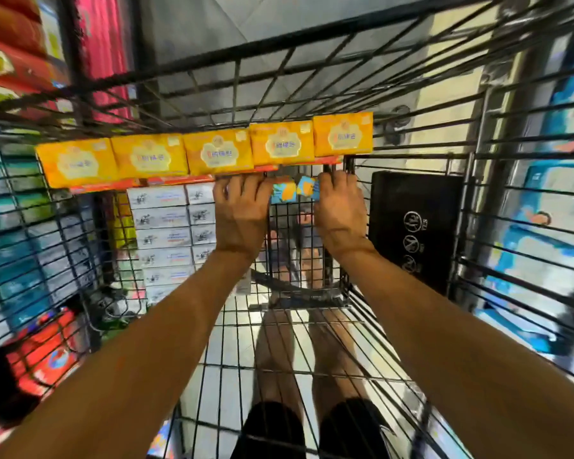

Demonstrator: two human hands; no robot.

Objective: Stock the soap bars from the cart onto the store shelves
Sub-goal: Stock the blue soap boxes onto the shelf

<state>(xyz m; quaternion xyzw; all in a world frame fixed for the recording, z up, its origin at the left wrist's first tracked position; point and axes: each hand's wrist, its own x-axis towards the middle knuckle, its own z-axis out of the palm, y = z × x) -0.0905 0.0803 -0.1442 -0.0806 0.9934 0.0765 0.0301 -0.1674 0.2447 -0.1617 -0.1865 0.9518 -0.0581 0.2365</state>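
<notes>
Reaching into a black wire-mesh cart (pixel 279 43): left hand (pixel 242 213) and right hand (pixel 340 213) side by side, each apparently curled on a small blue-and-orange soap pack (pixel 280 193). Just beyond, five yellow cardboard soap boxes (pixel 217 152) in a row. Likely the pick-up step; next, lifting both packs clear of the mesh, then turning towards the blurred store shelves (pixel 10 54) at left.

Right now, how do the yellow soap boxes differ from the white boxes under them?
The yellow soap boxes stand in one row of five, side by side; the white boxes lie stacked in two columns, several high. The yellow soap boxes show broad faces and look larger; the white boxes show narrow, flatter faces. Both are rectangular printed cartons.
</notes>
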